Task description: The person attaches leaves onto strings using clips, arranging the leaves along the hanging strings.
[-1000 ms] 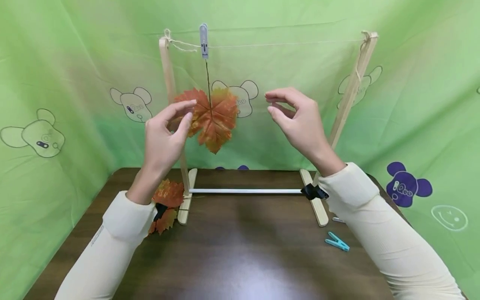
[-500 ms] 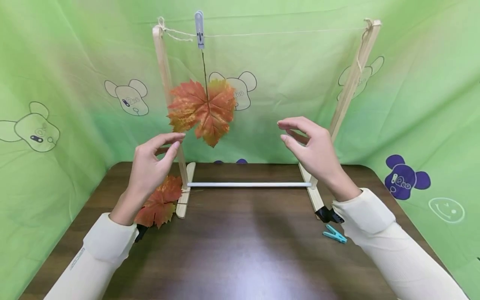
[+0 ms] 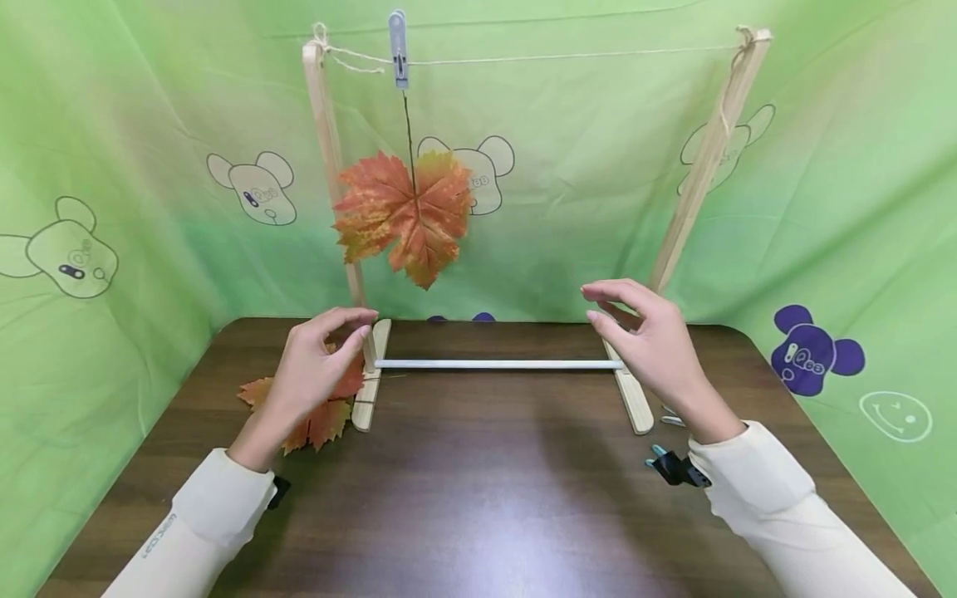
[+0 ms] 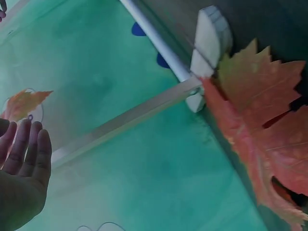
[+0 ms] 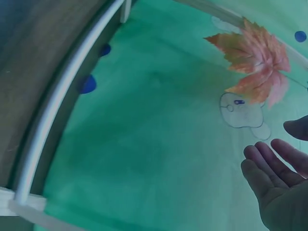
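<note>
An orange maple-like leaf (image 3: 419,220) hangs by its stem from a grey clothespin (image 3: 399,51), clipped on the string (image 3: 568,56) of a wooden frame. My left hand (image 3: 314,361) hovers below and left of that leaf, fingers loosely bent and holding nothing. Over the frame's right foot my right hand (image 3: 658,349) is in the air, relaxed, with a gap between thumb and fingers. More orange leaves (image 3: 321,423) lie on the table beneath my left hand and wrist, partly hidden. The hanging leaf (image 5: 260,65) also shows in the right wrist view, apart from the fingers.
The frame has two wooden posts (image 3: 706,158), flat feet (image 3: 634,403) and a white crossbar (image 3: 497,365) low over the brown table (image 3: 463,498). A turquoise clothespin (image 3: 658,451) is mostly hidden by the right wrist's camera; a pale one (image 3: 673,418) lies behind. Green cloth surrounds the table.
Both hands have come down; the left moved away from the hanging leaf, and the right shifted outward to the right. The leaf still hangs from the string. The view has tilted down slightly.
</note>
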A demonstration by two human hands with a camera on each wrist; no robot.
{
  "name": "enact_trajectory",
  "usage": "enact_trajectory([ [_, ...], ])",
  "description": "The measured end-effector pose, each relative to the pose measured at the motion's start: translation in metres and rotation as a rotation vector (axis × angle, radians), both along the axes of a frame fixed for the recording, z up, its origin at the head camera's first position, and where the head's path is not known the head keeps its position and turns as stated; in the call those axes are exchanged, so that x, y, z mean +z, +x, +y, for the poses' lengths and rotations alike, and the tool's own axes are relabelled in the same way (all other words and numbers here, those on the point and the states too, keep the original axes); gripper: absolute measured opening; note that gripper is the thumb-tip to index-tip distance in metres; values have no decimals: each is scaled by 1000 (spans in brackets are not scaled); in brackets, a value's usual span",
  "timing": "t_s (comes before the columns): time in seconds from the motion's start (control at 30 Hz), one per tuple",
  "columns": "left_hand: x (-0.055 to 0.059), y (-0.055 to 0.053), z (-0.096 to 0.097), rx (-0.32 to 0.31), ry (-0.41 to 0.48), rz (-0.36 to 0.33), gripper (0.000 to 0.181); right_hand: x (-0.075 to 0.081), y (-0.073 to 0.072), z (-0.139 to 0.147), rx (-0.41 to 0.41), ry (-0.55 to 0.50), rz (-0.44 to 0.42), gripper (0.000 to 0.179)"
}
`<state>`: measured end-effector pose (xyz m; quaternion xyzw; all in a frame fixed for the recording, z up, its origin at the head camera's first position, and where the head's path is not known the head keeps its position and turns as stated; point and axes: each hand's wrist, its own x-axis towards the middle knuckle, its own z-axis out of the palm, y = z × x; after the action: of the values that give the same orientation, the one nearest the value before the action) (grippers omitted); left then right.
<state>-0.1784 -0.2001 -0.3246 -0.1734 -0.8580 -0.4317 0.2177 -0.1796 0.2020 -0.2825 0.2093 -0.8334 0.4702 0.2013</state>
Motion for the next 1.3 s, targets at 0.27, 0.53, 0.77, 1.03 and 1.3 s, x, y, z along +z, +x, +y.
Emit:
enact_trajectory([
  [0.27,-13,-2,-5,-6,-47,-116,23,-19,3,17,-7,-9,5,26],
  [0.53,-29,-4,-5,-28,-84,-269,24,-41,7,38,-42,6,-23,29],
  [0.77,-39,-8,-8,-39,-124,-319,25,-56,8,54,-51,43,-40,28],
  [1.03,-48,-15,-10,-73,-191,-396,25,-76,9,71,-62,52,-77,30],
  [1.3,-58,-22,-17,-159,-199,-515,30,-90,10,88,-66,75,-131,32],
])
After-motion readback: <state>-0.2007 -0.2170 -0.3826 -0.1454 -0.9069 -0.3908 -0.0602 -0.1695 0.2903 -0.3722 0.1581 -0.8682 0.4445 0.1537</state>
